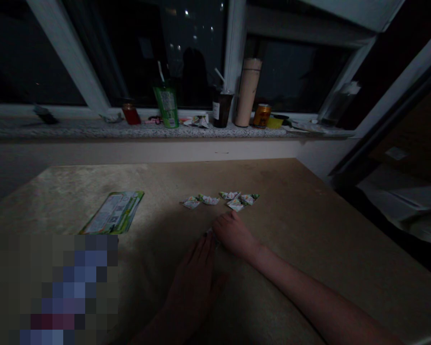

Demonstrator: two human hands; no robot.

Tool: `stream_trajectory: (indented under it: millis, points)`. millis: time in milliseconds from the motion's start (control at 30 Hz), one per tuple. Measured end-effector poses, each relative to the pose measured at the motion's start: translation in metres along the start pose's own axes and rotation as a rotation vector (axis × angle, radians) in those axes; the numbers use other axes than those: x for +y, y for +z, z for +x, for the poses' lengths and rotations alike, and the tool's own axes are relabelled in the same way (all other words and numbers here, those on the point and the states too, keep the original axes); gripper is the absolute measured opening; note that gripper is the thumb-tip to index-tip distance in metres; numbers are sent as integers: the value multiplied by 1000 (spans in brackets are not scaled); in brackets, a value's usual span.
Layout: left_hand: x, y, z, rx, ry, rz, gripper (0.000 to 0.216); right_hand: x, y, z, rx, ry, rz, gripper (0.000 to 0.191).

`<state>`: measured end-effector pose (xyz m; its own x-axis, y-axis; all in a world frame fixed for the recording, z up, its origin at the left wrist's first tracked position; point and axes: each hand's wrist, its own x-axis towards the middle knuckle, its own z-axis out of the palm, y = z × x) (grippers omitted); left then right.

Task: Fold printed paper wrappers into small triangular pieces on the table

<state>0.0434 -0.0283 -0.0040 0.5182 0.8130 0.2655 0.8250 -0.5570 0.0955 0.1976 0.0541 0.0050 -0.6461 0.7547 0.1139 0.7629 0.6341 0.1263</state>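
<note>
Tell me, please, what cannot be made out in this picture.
In the head view:
Small pale piece: left hand and right hand cover most of it.
Fine print on the green packet: too small, dim.
Lower left corner: hidden by a pixelated patch.
Right forearm: cut off by the bottom edge.

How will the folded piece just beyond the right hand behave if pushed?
The folded piece just beyond the right hand looks small and thin, so it is probably light and slides easily. Its angular folds suggest it may hold its shape, though a firm press could flatten it. With pointed corners, it seems unlikely to roll.
</note>
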Motion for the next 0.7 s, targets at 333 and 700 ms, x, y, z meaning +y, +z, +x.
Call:
stream_trajectory:
  millis: [333, 700]
  points:
    - [-12, -5, 3, -61, 16, 56, 71, 0, 3, 1, -3, 5, -22, 10]
    - [-13, -4, 3, -62, 73, 21, 69, 0, -3, 1, -1, -26, -30, 13]
